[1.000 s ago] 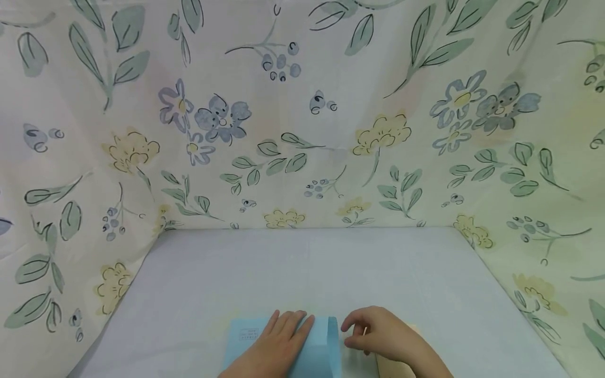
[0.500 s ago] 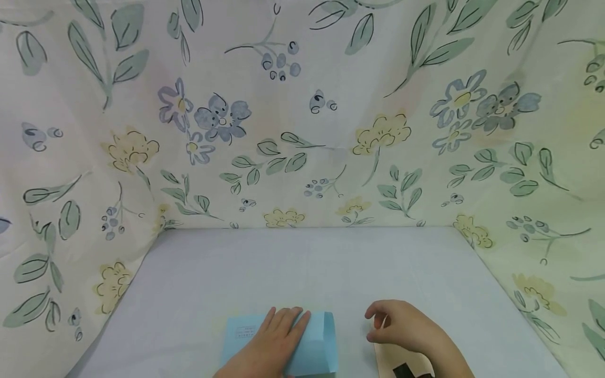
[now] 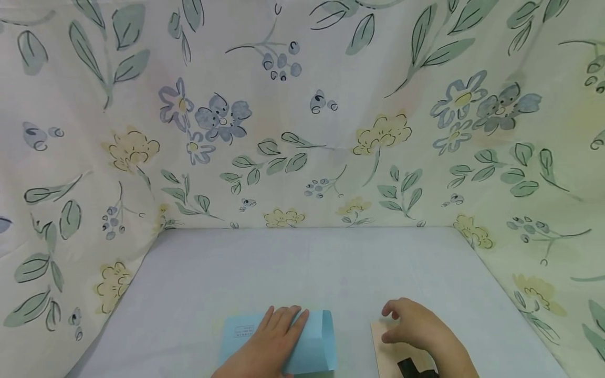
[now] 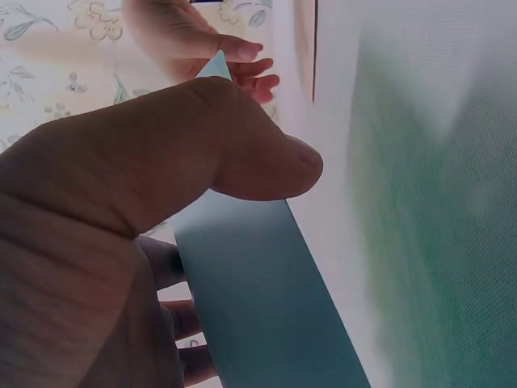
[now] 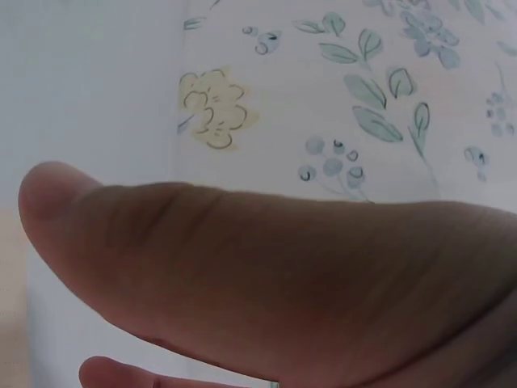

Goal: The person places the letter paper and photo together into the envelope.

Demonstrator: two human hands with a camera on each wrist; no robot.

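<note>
In the head view a light blue paper envelope (image 3: pixel 310 350) lies at the front of the table, with a small printed box on its left part and an upright flap at its right end. My left hand (image 3: pixel 270 340) holds it, fingers stretched over the top. The left wrist view has the thumb (image 4: pixel 266 166) across the near side of the blue paper and the other fingers partly hidden behind it. Apart from the envelope, my right hand (image 3: pixel 416 326) hovers over a flat beige piece (image 3: pixel 385 362), its fingers loosely bent around nothing.
A white table (image 3: pixel 302 273) spreads out behind the hands. Floral cloth (image 3: pixel 302 115) stands along its back and both sides. Some black item (image 3: pixel 407 367) shows by the right wrist, cut off by the frame's lower edge.
My right hand has drawn back rightward from the envelope's flap, uncovering more of the beige piece. The envelope has shifted slightly left under my left hand, and its flap end looks wider.
</note>
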